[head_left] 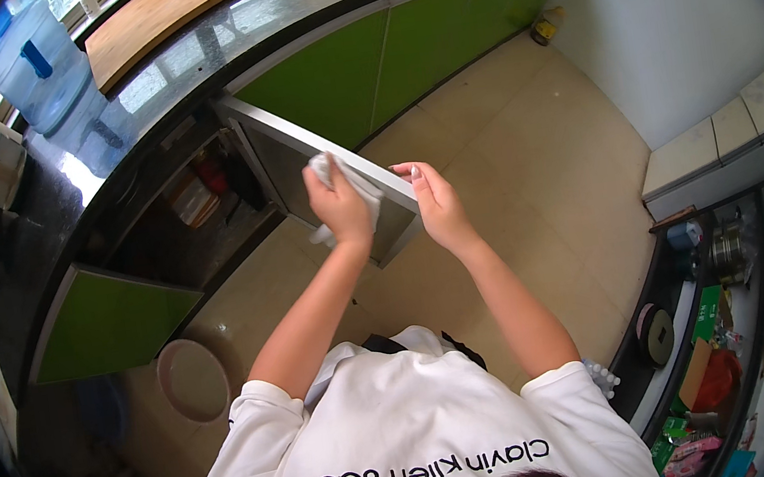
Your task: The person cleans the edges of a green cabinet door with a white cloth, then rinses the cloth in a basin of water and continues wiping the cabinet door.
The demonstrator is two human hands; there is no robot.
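An open cabinet door with a pale metal frame (357,158) stands out from the counter between my hands, its inner side facing left. My left hand (343,204) holds a crumpled white cloth (370,193) against that inner side, near the top edge. At the door's free corner is my right hand (436,195), with its thumb and fingers around the frame's edge; part of the fingers is hidden behind the frame. Left of the door, the dark cabinet interior (166,245) shows some items, one red (208,173).
A dark stone countertop (186,69) bears a wooden board (178,12) and a blue water jug (38,74). A round basin (192,381) sits on the floor at left. A bottle (548,26) stands by the wall. Shelves of goods (684,336) line the right.
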